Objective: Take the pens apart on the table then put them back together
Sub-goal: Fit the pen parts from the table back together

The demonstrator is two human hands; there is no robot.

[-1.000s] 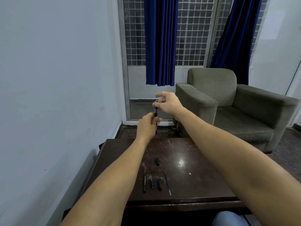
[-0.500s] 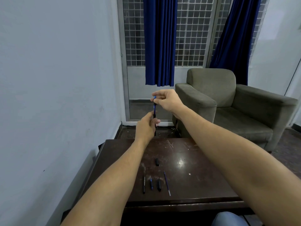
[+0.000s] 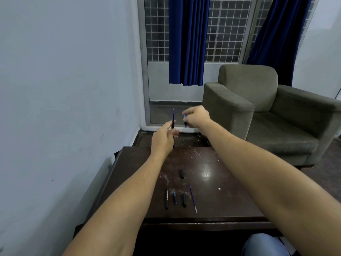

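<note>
Five parts (image 3: pixel 183 200) dot the table (image 3: pixel 221 200) (armchair (image 3: pixel 247 85) beyond); left fingers (image 3: pixel 168 126) pinch a barrel (image 3: pixel 172 127), right (image 3: pixel 186 114) a tip (image 3: pixel 185 123).

A black barrel (image 3: pixel 172 126) with a blue refill (image 3: pixel 173 116) standing out of it is held upright above the table's (image 3: pixel 230 191) far edge. A blue tip (image 3: pixel 185 120) is held just right of it. Near the front edge lie a slim barrel (image 3: pixel 166 199), a blue piece (image 3: pixel 175 199), a black cap (image 3: pixel 183 200) and a loose refill (image 3: pixel 193 198). A second cap (image 3: pixel 182 173) lies mid-table.
</note>
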